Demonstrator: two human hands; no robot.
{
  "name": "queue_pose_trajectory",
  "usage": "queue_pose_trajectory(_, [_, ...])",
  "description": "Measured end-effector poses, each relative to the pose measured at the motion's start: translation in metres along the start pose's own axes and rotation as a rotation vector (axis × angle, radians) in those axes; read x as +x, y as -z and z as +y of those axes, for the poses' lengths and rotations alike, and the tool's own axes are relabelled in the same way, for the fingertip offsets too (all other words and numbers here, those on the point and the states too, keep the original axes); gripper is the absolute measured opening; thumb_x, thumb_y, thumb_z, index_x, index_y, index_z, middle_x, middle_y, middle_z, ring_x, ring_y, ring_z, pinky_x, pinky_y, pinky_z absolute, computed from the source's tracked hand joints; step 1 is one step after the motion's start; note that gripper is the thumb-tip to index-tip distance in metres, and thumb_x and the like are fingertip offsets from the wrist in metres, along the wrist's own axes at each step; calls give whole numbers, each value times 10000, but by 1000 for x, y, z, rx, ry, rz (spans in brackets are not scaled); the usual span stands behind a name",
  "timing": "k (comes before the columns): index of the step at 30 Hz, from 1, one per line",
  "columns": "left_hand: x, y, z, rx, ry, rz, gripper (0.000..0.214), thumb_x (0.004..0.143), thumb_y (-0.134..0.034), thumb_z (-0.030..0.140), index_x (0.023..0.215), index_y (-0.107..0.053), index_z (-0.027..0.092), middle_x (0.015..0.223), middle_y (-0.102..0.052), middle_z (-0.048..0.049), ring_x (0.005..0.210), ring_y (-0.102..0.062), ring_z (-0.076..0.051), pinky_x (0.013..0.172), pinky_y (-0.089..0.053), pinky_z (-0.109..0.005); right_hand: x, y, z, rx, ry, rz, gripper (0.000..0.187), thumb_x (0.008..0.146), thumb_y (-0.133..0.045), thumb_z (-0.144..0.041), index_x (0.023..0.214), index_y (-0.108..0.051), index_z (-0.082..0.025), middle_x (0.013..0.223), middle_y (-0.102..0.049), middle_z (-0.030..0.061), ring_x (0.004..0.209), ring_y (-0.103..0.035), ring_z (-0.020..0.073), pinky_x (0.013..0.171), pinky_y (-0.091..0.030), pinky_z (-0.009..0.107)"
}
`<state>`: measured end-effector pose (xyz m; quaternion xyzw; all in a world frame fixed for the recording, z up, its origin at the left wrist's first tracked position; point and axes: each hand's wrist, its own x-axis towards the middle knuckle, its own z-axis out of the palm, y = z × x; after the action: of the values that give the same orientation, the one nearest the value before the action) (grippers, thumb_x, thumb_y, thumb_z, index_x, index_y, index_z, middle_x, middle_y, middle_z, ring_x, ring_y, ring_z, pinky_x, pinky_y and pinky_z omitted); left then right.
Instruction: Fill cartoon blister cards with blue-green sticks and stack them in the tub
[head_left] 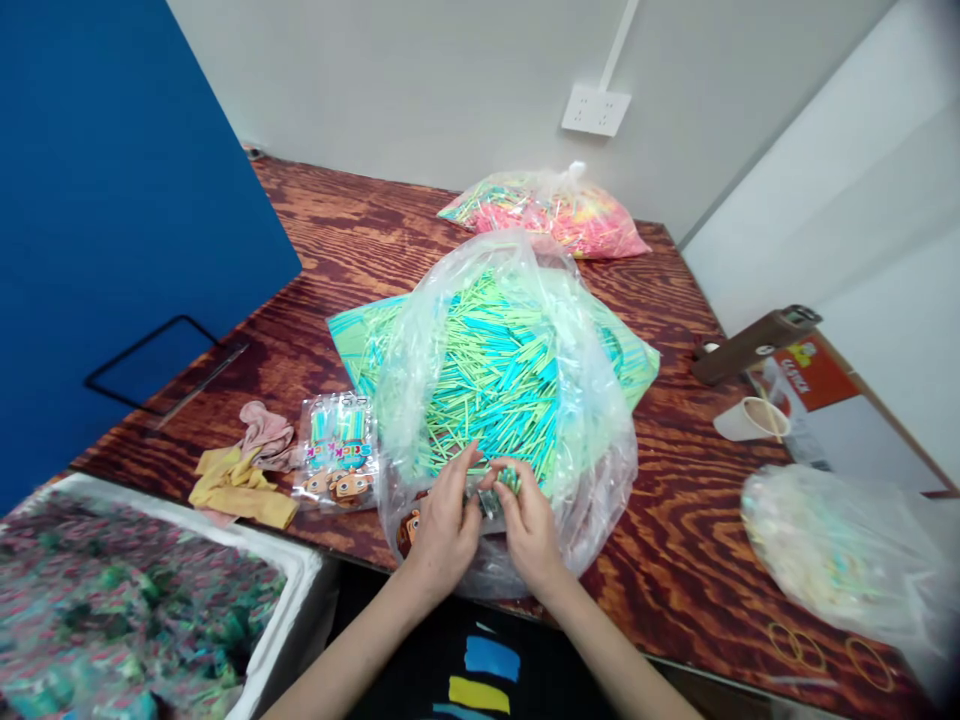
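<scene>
A large clear plastic bag stands wide open in front of me, full of thin green and blue candy-like sticks. At its near rim, my left hand is closed on a small clear printed packet; most of that packet is hidden behind the hand. My right hand pinches a short bundle of green and blue sticks, close to the left fingertips. Left of the bag lie printed clear packets with similar sticks inside.
Pink and yellow gloves lie left, above a white foam box of blurred coloured pieces. Behind is a tied bag. To the right are a paper cup, a brown bottle-like object, another bag and rubber bands.
</scene>
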<state>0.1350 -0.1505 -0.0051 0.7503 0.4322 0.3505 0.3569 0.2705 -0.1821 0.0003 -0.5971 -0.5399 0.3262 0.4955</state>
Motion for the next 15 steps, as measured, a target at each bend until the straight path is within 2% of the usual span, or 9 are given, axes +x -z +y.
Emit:
queue_pose_trajectory(2, [-6, -2, -2, -14, 14, 21, 648, 881, -385, 43, 1491, -276, 233, 1414, -530, -120, 1323, -492, -221, 1078, -438, -456, -10, -8, 4, -63, 18, 32, 300, 977, -435, -274, 1264, -518, -243, 1244, -633, 88, 1195, -573, 231, 1012, -454, 395])
queue_pose_trajectory(4, [-10, -1, 0, -21, -5, 35, 673, 870, -373, 24, 1497, -264, 243, 1439, -509, -112, 1333, -486, -216, 1088, -436, -450, -13, -10, 5, -60, 2, 62, 398, 973, -448, -277, 1370, -452, -245, 1354, -569, 96, 1263, -529, 235, 1037, -448, 402])
queue_pose_trajectory(8, [-11, 4, 15, 56, -130, 72, 675, 908, -364, 45, 1528, -198, 253, 1532, -390, -113, 1421, -365, -233, 1142, -372, -481, -11, -10, 8, 49, -41, 46, 520, 976, -452, -285, 1476, -317, -245, 1268, -615, 99, 1135, -616, 216, 989, -493, 377])
queue_pose_trajectory(10, [-9, 4, 22, 134, -219, 21, 679, 926, -389, 82, 1544, -153, 237, 1567, -327, -126, 1459, -284, -263, 1162, -326, -523, -12, -13, 13, 70, -17, 19, 494, 966, -456, -283, 1450, -369, -245, 1256, -622, 99, 1123, -619, 220, 969, -503, 371])
queue_pose_trajectory(13, [-7, 6, 25, 219, -360, -127, 642, 944, -393, 106, 1538, -187, 233, 1543, -380, -124, 1461, -272, -284, 1161, -295, -574, -13, -16, 20, 67, 43, -13, 351, 952, -442, -256, 1285, -555, -254, 1174, -665, 83, 1049, -631, 230, 918, -513, 375])
queue_pose_trajectory(15, [-6, 8, 24, 209, -361, -143, 604, 960, -377, 112, 1528, -219, 243, 1533, -400, -113, 1455, -290, -270, 1162, -299, -564, -13, -15, 20, 67, 70, -54, 282, 952, -443, -246, 1171, -621, -256, 1103, -684, 68, 1001, -627, 231, 907, -497, 375])
